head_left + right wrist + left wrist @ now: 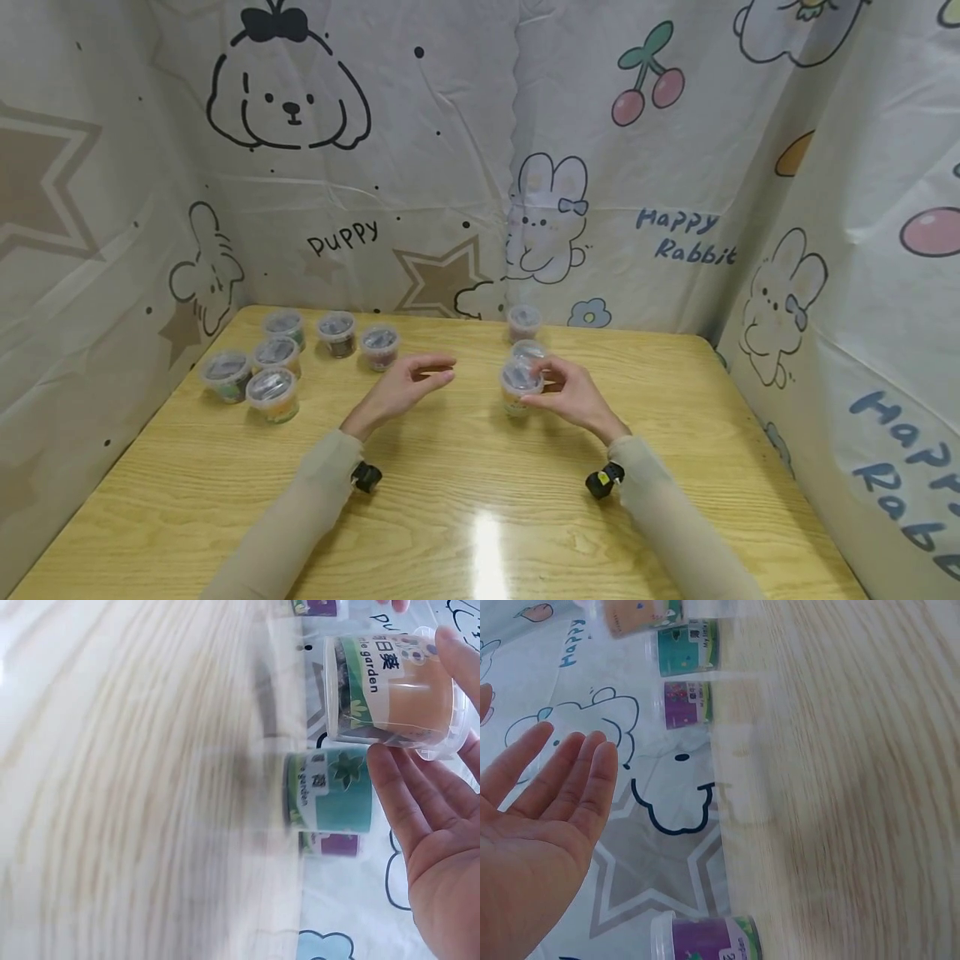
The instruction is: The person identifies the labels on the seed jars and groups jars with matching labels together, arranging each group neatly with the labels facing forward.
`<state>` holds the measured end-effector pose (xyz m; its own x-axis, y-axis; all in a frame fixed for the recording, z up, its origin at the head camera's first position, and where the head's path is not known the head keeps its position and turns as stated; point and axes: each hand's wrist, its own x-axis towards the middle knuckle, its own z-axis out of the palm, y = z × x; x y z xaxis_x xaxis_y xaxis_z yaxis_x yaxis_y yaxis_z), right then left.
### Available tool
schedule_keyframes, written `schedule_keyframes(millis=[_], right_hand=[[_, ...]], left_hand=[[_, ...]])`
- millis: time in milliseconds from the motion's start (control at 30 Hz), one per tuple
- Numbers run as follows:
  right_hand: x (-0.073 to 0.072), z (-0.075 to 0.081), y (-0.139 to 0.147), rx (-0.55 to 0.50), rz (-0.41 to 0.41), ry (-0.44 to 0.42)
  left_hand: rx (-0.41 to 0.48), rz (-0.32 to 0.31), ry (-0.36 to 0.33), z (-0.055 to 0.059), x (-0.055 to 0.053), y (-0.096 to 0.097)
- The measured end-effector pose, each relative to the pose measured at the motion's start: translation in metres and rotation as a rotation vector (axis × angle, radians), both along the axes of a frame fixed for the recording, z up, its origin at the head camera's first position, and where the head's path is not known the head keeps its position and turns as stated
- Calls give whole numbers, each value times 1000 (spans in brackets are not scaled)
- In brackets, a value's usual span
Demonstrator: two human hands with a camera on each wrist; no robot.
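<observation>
My right hand (573,398) pinches a lidded clear plastic cup with an orange label (405,690) between thumb and fingers. The cup is upright in the head view, with its base close over the table. Directly behind it is a lidded cup with a teal label (349,791), partly hidden in the head view. Farther back, near the table's rear edge, stands a purple-labelled cup (523,325). My left hand (401,387) hovers over the table with nothing in it, its fingers extended towards the right. Nearest to it is another purple-labelled cup (380,348).
Several more lidded cups stand at the table's left: a dark one (337,335), orange ones such as the front cup (273,395), and greenish ones behind. Printed cloth (450,167) hangs around the back and sides of the wooden table (420,517).
</observation>
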<state>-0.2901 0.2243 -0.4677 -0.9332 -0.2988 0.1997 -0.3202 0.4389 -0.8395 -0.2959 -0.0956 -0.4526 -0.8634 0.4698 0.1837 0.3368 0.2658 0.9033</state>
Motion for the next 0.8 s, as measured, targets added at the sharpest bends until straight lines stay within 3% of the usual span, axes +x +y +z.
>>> schedule_keyframes(millis=[233, 467, 800], right_hand=[[-4, -5, 8, 29, -21, -44], [-2, -8, 13, 53, 21, -31], [6, -6, 17, 108, 72, -83]], left_hand=[[-26, 28, 35, 0, 0, -9], [-36, 47, 50, -3, 1, -22], [-44, 60, 55, -5, 1, -35]])
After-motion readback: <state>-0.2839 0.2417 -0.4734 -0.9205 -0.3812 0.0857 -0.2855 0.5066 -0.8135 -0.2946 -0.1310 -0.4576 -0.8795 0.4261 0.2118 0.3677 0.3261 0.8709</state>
